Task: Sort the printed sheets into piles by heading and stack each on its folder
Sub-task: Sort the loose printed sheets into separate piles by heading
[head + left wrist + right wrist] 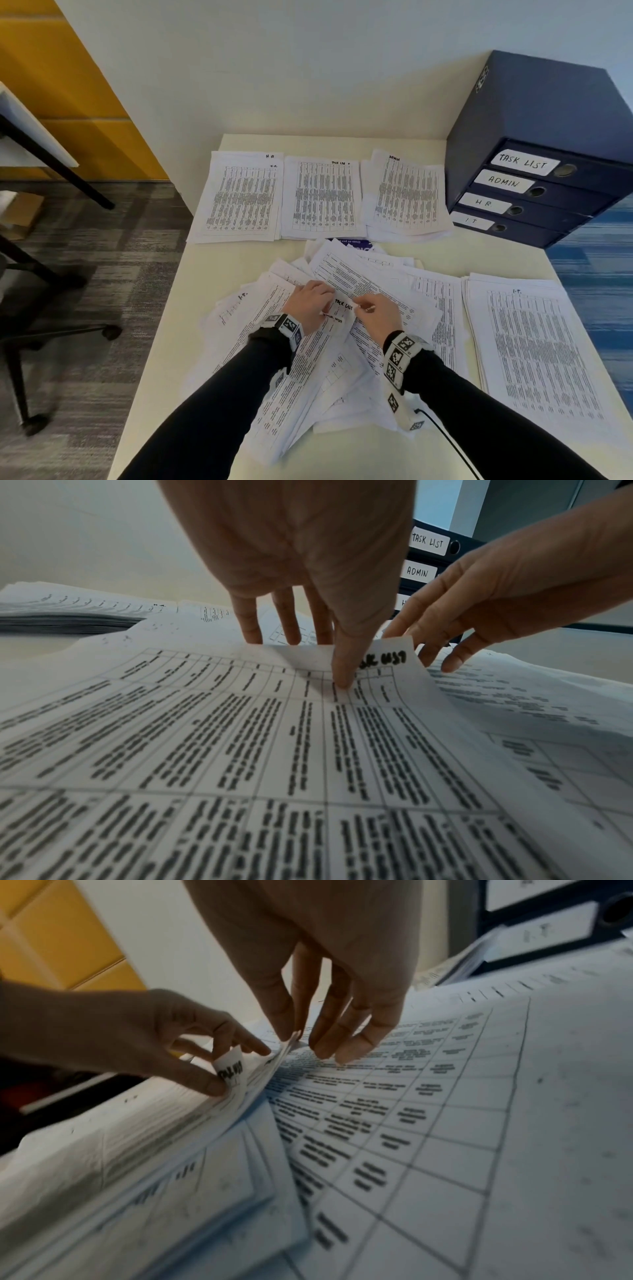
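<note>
A loose heap of printed sheets [342, 359] covers the middle of the cream table [164, 359]. My left hand [310, 305] pinches the curled corner of a sheet headed TASK LIST [383, 660], thumb on top and fingers beneath. Right beside it, my right hand [301, 1042] pinches the raised edge of neighbouring sheets [274, 1069] between thumb and forefinger. At the back lie sorted piles headed HR [239, 195], TASK LIST [322, 198] and ADMIN [406, 195]. An IT pile [534, 349] lies at the right. Blue folders [534, 192] labelled TASK LIST, ADMIN, HR and IT are stacked at the back right.
A purple item [352, 244] peeks out from under the heap's far edge. A black cable [445, 442] runs off my right wrist toward the near edge. An office chair base [51, 308] stands on the carpet left of the table.
</note>
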`<action>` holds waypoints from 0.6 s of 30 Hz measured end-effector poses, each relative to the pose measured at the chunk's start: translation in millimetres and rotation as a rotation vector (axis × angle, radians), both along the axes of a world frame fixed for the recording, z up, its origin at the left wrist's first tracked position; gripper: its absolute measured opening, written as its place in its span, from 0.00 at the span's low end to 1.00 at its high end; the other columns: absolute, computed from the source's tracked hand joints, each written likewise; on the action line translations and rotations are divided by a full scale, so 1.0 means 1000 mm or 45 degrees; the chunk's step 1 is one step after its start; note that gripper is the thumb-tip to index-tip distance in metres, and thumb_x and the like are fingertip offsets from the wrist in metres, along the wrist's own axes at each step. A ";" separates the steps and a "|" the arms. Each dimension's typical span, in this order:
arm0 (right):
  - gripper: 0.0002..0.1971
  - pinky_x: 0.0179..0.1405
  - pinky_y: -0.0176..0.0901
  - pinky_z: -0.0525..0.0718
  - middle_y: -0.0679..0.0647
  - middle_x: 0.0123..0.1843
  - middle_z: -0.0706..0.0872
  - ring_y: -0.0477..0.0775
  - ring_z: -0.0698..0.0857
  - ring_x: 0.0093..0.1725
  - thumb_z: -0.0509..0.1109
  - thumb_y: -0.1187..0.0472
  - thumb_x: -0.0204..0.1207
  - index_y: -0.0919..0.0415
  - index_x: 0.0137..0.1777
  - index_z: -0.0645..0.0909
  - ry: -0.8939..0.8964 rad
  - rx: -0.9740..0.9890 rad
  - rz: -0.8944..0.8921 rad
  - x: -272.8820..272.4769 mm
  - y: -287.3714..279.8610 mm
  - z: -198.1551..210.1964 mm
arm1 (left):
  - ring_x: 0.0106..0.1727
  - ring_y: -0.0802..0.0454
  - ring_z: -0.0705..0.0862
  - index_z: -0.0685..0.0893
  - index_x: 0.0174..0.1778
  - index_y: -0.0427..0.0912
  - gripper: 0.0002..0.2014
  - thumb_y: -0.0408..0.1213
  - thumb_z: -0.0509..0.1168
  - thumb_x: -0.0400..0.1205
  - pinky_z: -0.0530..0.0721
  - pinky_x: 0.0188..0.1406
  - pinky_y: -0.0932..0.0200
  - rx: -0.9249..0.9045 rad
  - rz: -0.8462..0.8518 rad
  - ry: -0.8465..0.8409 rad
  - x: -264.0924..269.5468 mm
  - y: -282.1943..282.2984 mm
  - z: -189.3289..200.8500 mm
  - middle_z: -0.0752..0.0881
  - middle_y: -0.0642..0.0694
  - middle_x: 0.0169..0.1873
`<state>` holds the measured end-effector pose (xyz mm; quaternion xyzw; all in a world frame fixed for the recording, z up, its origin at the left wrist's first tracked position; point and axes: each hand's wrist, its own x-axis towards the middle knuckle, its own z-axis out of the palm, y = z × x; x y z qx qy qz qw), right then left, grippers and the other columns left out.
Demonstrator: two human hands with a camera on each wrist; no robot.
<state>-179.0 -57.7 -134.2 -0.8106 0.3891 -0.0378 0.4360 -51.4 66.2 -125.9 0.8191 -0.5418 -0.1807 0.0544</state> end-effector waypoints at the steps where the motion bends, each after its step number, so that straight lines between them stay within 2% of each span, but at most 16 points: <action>1: 0.10 0.53 0.40 0.83 0.48 0.51 0.84 0.47 0.84 0.47 0.70 0.62 0.76 0.53 0.56 0.86 -0.013 -0.008 0.017 -0.001 0.001 0.000 | 0.79 0.49 0.60 0.78 0.62 0.41 0.13 0.34 0.62 0.81 0.63 0.75 0.44 -0.009 -0.002 0.003 0.000 0.000 0.000 0.70 0.52 0.75; 4: 0.12 0.48 0.35 0.79 0.52 0.53 0.79 0.49 0.81 0.46 0.67 0.61 0.79 0.53 0.60 0.85 -0.002 -0.042 0.096 -0.001 0.003 -0.001 | 0.78 0.49 0.61 0.78 0.61 0.41 0.12 0.34 0.62 0.81 0.63 0.75 0.45 -0.027 0.001 0.008 -0.003 0.000 -0.001 0.71 0.52 0.75; 9: 0.13 0.43 0.33 0.77 0.51 0.51 0.72 0.47 0.77 0.44 0.64 0.65 0.80 0.56 0.60 0.85 -0.003 -0.091 0.052 -0.002 0.006 -0.002 | 0.77 0.49 0.63 0.78 0.54 0.42 0.08 0.34 0.62 0.80 0.63 0.74 0.50 -0.066 0.023 -0.023 -0.006 -0.002 -0.004 0.72 0.50 0.73; 11: 0.13 0.39 0.30 0.74 0.51 0.51 0.73 0.45 0.77 0.41 0.64 0.64 0.80 0.55 0.59 0.85 0.023 -0.075 0.041 -0.002 0.006 -0.001 | 0.76 0.48 0.64 0.79 0.54 0.42 0.07 0.34 0.62 0.81 0.62 0.74 0.51 -0.078 0.029 -0.042 -0.007 -0.001 -0.006 0.72 0.50 0.73; 14: 0.12 0.41 0.30 0.73 0.54 0.54 0.77 0.46 0.78 0.42 0.64 0.63 0.80 0.56 0.58 0.86 0.032 0.008 -0.013 -0.003 0.007 -0.004 | 0.75 0.49 0.65 0.78 0.51 0.44 0.05 0.34 0.61 0.81 0.63 0.73 0.52 -0.083 0.037 -0.043 -0.009 0.001 -0.007 0.73 0.51 0.72; 18: 0.13 0.30 0.28 0.75 0.54 0.51 0.88 0.41 0.79 0.34 0.63 0.65 0.79 0.59 0.60 0.85 0.045 0.155 -0.077 -0.006 0.003 -0.008 | 0.74 0.47 0.65 0.77 0.53 0.43 0.07 0.34 0.62 0.80 0.65 0.73 0.49 -0.021 0.022 0.000 -0.009 0.001 -0.005 0.72 0.50 0.73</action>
